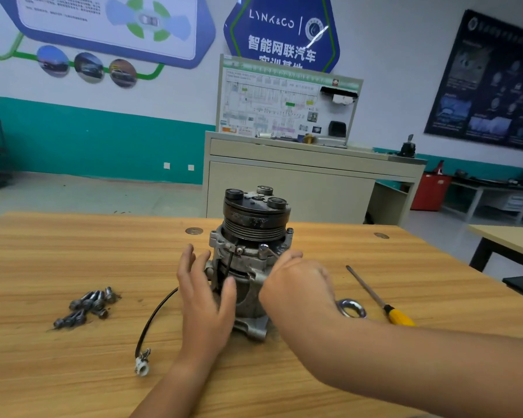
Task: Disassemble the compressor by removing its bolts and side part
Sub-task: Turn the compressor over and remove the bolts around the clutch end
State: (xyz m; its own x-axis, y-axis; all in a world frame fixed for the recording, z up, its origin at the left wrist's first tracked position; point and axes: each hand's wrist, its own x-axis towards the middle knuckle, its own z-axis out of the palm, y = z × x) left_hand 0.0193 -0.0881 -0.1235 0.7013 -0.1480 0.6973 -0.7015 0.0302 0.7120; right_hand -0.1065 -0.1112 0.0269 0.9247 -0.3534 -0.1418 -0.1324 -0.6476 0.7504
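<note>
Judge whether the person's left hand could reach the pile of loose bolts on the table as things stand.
Probably yes. The left hand is open beside the compressor, holding nothing; the bolts lie on the table to its left. Only a thin black cable lies flat between them.

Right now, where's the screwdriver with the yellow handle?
In the head view, the screwdriver lies on the wooden table, right of the compressor, next to the metal ring.

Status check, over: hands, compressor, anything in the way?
Left hand open beside compressor, left side. Right hand cupped at its right side, grip hidden. It stands upright, pulley up. Bolts piled left, screwdriver right, neither blocking.
</note>
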